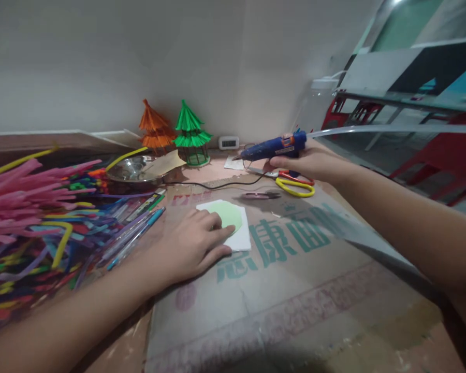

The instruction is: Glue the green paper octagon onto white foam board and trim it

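Observation:
My left hand (192, 243) lies flat with its fingers stretched out on a white card (241, 239) that carries a pale green octagon of paper (229, 213). Both rest on a flattened cardboard sheet (295, 290) printed with green characters. My right hand (312, 161) is closed round a blue hot glue gun (274, 146), held above the table at the back, nozzle pointing left. A long clear glue stick (373, 130) juts out of its rear to the right. Its black cord (225, 184) trails across the table.
A heap of coloured pipe cleaners (27, 217) and several pens (135, 233) fill the left side. A metal bowl (134, 171), an orange paper pagoda (153, 127), a green paper pagoda (191, 132) and yellow-handled scissors (295, 185) lie at the back. Red chairs (438, 155) stand right.

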`<state>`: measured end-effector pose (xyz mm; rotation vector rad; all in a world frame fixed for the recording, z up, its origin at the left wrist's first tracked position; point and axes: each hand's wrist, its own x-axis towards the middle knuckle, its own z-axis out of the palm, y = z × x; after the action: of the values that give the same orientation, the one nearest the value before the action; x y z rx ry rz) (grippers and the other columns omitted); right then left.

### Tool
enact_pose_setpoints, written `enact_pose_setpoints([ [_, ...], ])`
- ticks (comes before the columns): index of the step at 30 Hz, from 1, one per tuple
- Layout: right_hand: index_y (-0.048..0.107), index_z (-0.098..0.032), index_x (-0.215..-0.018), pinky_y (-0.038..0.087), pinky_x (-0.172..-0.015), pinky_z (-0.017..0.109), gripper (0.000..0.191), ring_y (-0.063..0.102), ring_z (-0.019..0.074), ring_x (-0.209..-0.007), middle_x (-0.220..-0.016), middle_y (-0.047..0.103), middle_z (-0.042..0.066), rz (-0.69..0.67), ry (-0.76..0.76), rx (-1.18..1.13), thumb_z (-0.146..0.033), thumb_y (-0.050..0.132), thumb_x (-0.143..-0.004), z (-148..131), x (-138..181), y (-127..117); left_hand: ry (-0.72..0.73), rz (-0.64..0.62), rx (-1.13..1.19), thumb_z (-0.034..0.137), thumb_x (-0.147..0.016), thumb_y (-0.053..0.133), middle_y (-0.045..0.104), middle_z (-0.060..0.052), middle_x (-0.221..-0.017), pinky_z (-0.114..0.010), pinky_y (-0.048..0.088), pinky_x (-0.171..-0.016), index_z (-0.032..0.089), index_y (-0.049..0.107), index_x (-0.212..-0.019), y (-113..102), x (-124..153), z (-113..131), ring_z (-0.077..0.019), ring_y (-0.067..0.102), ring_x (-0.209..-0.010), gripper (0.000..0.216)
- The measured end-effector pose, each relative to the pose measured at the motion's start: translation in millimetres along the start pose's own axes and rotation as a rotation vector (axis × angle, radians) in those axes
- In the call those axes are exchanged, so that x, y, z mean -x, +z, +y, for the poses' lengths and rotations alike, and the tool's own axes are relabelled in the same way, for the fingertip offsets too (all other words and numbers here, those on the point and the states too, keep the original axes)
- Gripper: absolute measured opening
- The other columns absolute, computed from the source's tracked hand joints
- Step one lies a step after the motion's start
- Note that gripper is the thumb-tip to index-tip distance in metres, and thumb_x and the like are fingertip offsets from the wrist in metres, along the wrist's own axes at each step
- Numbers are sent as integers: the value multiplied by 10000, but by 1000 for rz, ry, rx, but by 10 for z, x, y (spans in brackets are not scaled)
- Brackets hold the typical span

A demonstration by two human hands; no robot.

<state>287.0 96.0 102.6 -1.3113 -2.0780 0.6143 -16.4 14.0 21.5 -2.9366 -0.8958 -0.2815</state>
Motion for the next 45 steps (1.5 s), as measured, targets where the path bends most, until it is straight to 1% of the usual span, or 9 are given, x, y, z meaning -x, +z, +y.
enact_pose_setpoints([
  [6, 739, -154, -908, 475, -624, 272, 277, 584, 154, -630, -638, 634, 5, 141, 183, 116, -406, 794, -807, 298, -742, 53, 59, 43, -160, 428, -1048, 482, 669, -98, -1073, -452, 418, -905, 193, 634, -1293, 36, 9, 33, -296, 598, -1022, 372],
  [11, 718, -131, -911, 466, -573, 248, 251, 581, 139, -610, -676, 664, 23, 140, 231, 73, -337, 819, -808, 587, -1139, 314, 100, 142, -156, 419, -1055, 479, 678, -62, -956, -413, 414, -869, 199, 670, -1157, 110, 40, 29, -246, 610, -901, 309],
  [17, 698, -143, -955, 566, -675, 281, 164, 669, 158, -689, -847, 768, 84, 77, 213, 30, -290, 741, -898, 829, -1185, 530, 17, 175, 95, 515, -1009, 551, 699, -40, -947, -378, 455, -861, 222, 689, -990, 85, 83, -20, -228, 638, -930, 325],
  [21, 707, -145, -998, 579, -822, 387, 202, 706, 235, -820, -955, 778, 118, 115, 170, 133, -296, 750, -872, 862, -1048, 415, -200, 111, 133, 713, -884, 606, 677, -117, -1247, -467, 494, -947, 222, 641, -1196, 27, 117, -92, -332, 619, -1176, 582],
  [27, 668, -161, -1218, 402, -1108, 544, 338, 561, 367, -1267, -1295, 657, 177, 286, -24, 329, -286, 653, -904, 705, -372, 313, -199, -55, 143, 732, -894, 557, 373, -170, -1636, -599, 329, -1199, 189, 457, -1508, 47, 97, -150, -386, 370, -1492, 826],
  [29, 680, -161, -1203, 431, -1066, 539, 295, 581, 335, -1200, -1227, 665, 173, 265, -345, 419, -298, 577, -964, 547, -59, 401, -250, -110, 167, 709, -900, 562, 322, -173, -1663, -612, 309, -1214, 175, 437, -1528, 49, 75, -137, -387, 339, -1512, 833],
  [32, 710, -197, -1225, 503, -914, 412, 322, 606, 249, -1058, -1135, 659, 135, 10, -658, 398, -181, 491, -991, 294, 341, 618, -291, -145, 210, 689, -900, 571, 304, -183, -1669, -590, 304, -1229, 150, 434, -1531, 44, 50, -109, -376, 320, -1526, 840],
  [37, 727, -191, -1248, 429, -720, 323, 394, 517, 185, -741, -780, 583, 49, -134, -748, 441, -112, 436, -993, 152, 598, 919, -279, -140, 210, 703, -906, 545, 300, -188, -1670, -572, 287, -1243, 140, 439, -1524, 38, 41, -88, -361, 291, -1541, 843],
  [45, 726, -166, -1244, 350, -631, 311, 393, 493, 182, -700, -760, 637, 58, -200, -811, 439, -113, 427, -994, 138, 610, 936, -264, -134, 181, 679, -907, 559, 339, -204, -1647, -580, 297, -1235, 123, 463, -1503, 60, 39, -100, -368, 319, -1525, 820],
])
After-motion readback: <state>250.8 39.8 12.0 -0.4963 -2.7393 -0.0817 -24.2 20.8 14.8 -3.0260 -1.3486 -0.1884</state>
